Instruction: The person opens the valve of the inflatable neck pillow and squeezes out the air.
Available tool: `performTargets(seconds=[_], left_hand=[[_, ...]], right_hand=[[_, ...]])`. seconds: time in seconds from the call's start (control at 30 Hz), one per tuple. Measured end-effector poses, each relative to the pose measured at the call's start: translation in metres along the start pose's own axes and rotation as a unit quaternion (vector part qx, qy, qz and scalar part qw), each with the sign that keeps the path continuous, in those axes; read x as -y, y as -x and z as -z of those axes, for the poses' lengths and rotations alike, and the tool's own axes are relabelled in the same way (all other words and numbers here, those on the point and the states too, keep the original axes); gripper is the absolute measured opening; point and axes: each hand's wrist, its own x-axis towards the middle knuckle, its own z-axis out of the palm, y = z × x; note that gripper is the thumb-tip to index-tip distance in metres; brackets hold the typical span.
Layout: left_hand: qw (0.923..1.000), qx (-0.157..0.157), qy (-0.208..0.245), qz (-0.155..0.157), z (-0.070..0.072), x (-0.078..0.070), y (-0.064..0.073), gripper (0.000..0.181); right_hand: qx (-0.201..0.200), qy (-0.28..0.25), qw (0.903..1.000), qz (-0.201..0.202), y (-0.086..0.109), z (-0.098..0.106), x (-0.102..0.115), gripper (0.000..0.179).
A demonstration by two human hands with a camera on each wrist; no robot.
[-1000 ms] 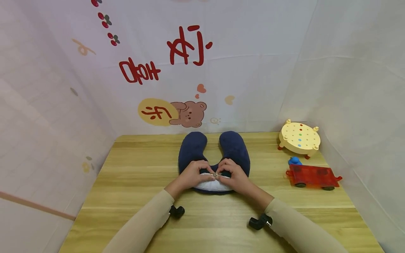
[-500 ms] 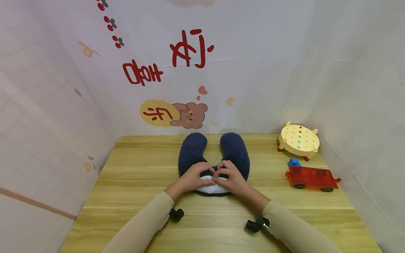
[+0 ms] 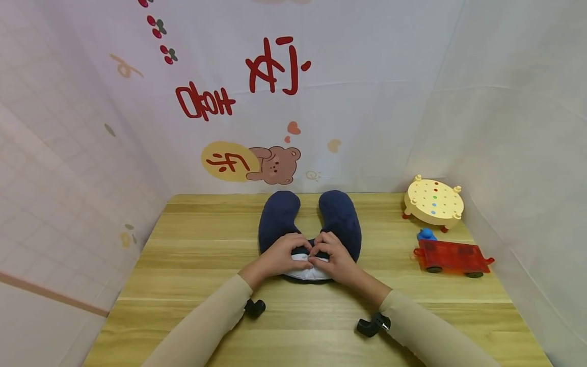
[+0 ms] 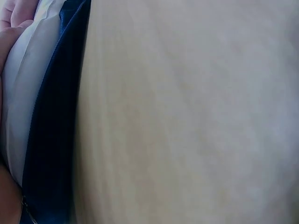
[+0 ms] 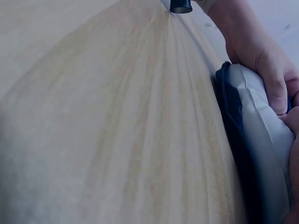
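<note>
A navy U-shaped neck pillow (image 3: 281, 216) lies on the table, its curved base toward me. The cover's zipped edge (image 5: 240, 135) gapes along the base, and a white inner lining (image 3: 308, 274) bulges out. My left hand (image 3: 286, 255) pinches the lining near its middle between thumb and fingers. Right beside it, my right hand (image 3: 337, 257) pinches the same spot, the fingertips of both hands meeting. What lies between the fingertips is hidden. In the left wrist view, a zipper end (image 4: 28, 210) shows at the cover's lower corner.
At the right stand a red toy wagon (image 3: 454, 257), a small blue toy (image 3: 427, 234) and a cream pegged toy (image 3: 434, 201) on short legs. Wood-grain table (image 3: 197, 244) surrounds the pillow. White printed cloth (image 3: 367, 112) hangs behind and at both sides.
Both hands have shifted slightly, their fingertips drawing closer together over the white lining. A small shiny bit seen between them earlier is now covered. The pillow stays in place.
</note>
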Motion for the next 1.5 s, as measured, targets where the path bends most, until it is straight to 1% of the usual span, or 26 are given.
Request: performTargets(seconds=[0.1, 0.17, 0.23, 0.3, 0.37, 0.4, 0.43, 0.5, 0.53, 0.57, 0.6, 0.67, 0.73, 0.77, 0.83, 0.9, 1.0, 1.13, 1.2, 1.4, 1.5], left_hand=[[1.0000, 0.006, -0.003, 0.007, 0.002, 0.001, -0.001, 0.030], [0.9998, 0.012, -0.008, 0.013, 0.003, 0.001, -0.001, 0.031], [0.9993, 0.024, -0.022, 0.018, 0.006, 0.000, 0.000, 0.036], [0.9977, 0.043, -0.050, 0.017, 0.011, -0.003, 0.000, 0.049], [0.9928, 0.062, -0.102, 0.008, 0.017, -0.007, 0.001, 0.067], [0.9868, 0.071, -0.146, -0.002, 0.021, -0.009, 0.002, 0.075], [0.9790, 0.075, -0.189, -0.010, 0.024, -0.009, 0.002, 0.082], [0.9606, 0.082, -0.265, -0.019, 0.028, -0.008, 0.003, 0.093], [0.9531, 0.083, -0.290, -0.022, 0.029, -0.006, 0.003, 0.096], [0.9484, 0.084, -0.305, -0.022, 0.029, -0.003, 0.004, 0.098], [0.9460, 0.086, -0.312, -0.017, 0.029, 0.000, 0.005, 0.099], [0.9541, 0.086, -0.287, -0.008, 0.028, 0.005, 0.006, 0.099], [0.9646, 0.083, -0.250, -0.005, 0.028, 0.009, 0.005, 0.097], [0.9684, 0.081, -0.236, -0.005, 0.028, 0.011, 0.005, 0.097], [0.9746, 0.076, -0.211, -0.006, 0.028, 0.013, 0.004, 0.094], [0.9786, 0.075, -0.192, -0.003, 0.027, 0.014, 0.003, 0.092], [0.9796, 0.077, -0.186, 0.003, 0.026, 0.016, 0.003, 0.092], [0.9790, 0.070, -0.192, 0.003, 0.026, 0.018, 0.000, 0.090], [0.9792, 0.067, -0.191, 0.003, 0.027, 0.017, -0.001, 0.089], [0.9803, 0.074, -0.182, 0.013, 0.027, 0.015, 0.000, 0.088], [0.9815, 0.070, -0.178, 0.014, 0.026, 0.015, 0.001, 0.086]], right_hand=[[0.001, 0.006, 1.0000, 0.005, -0.001, -0.001, -0.001, 0.017], [0.000, 0.008, 0.9999, 0.008, -0.002, -0.002, -0.002, 0.017], [0.001, 0.006, 1.0000, 0.006, -0.002, -0.004, -0.003, 0.015], [0.007, 0.005, 1.0000, 0.002, 0.000, -0.005, -0.004, 0.014], [0.012, 0.003, 0.9999, -0.003, 0.002, -0.006, -0.005, 0.013], [0.014, 0.001, 0.9999, -0.007, 0.003, -0.006, -0.006, 0.014], [0.015, 0.000, 0.9999, -0.009, 0.004, -0.006, -0.006, 0.014], [0.017, -0.004, 0.9998, -0.014, 0.006, -0.006, -0.007, 0.016], [0.018, -0.006, 0.9997, -0.015, 0.007, -0.006, -0.008, 0.016], [0.020, -0.010, 0.9996, -0.017, 0.007, -0.006, -0.008, 0.016], [0.022, -0.011, 0.9996, -0.017, 0.007, -0.006, -0.009, 0.016], [0.024, -0.016, 0.9995, -0.016, 0.006, -0.005, -0.009, 0.016], [0.021, -0.014, 0.9997, -0.009, 0.004, -0.004, -0.009, 0.018], [0.018, -0.013, 0.9997, -0.007, 0.003, -0.004, -0.009, 0.019], [0.011, -0.007, 0.9999, 0.003, 0.000, -0.003, -0.009, 0.020], [0.008, 0.003, 0.9999, 0.014, -0.001, -0.003, -0.010, 0.021], [0.003, 0.014, 0.9995, 0.027, -0.003, -0.004, -0.011, 0.021], [-0.006, 0.020, 0.9992, 0.034, -0.006, -0.004, -0.011, 0.022], [-0.006, 0.022, 0.9991, 0.035, -0.007, -0.004, -0.011, 0.022], [0.013, 0.025, 0.9994, 0.019, -0.006, -0.003, -0.008, 0.020], [0.002, 0.021, 0.9995, 0.022, -0.005, -0.004, -0.007, 0.021]])
